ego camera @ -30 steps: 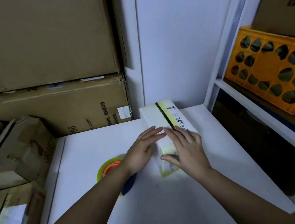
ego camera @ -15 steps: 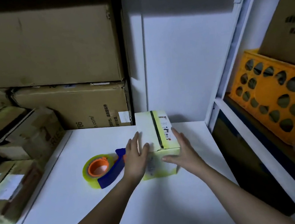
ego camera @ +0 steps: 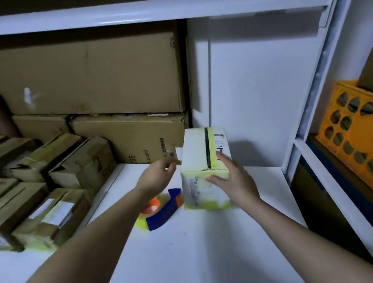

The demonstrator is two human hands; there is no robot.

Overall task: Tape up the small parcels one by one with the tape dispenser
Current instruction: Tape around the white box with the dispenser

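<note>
Parcel (ego camera: 204, 162) first: the small white box with yellowish tape over its edges sits in your right hand (ego camera: 234, 180), tilted up off the white worktop (ego camera: 195, 248), near the back wall. A black strip runs down its top face beside a printed label, and more print covers the near face — too blurred to read. Your right thumb lies across the near face and the fingers (ego camera: 221, 158) wrap the right side, gripping it. Your left hand (ego camera: 157, 176) is just beside the parcel's left edge, fingers loosely extended toward it; motion blur hides whether they touch, and they hold nothing.

Under your left wrist, just left of the parcel, the tape dispenser (ego camera: 159, 208) lies on the worktop — blue body, orange core, yellowish roll.

At left, a cluster of small brown taped boxes (ego camera: 46, 209) carries white labels, unreadable. Behind them large cardboard cartons (ego camera: 133, 144) are stacked; the lower one shows "66" and "com/" printed sideways, plus characters too small to make out. An orange perforated crate (ego camera: 372, 139) stands on the right-hand shelf.
</note>
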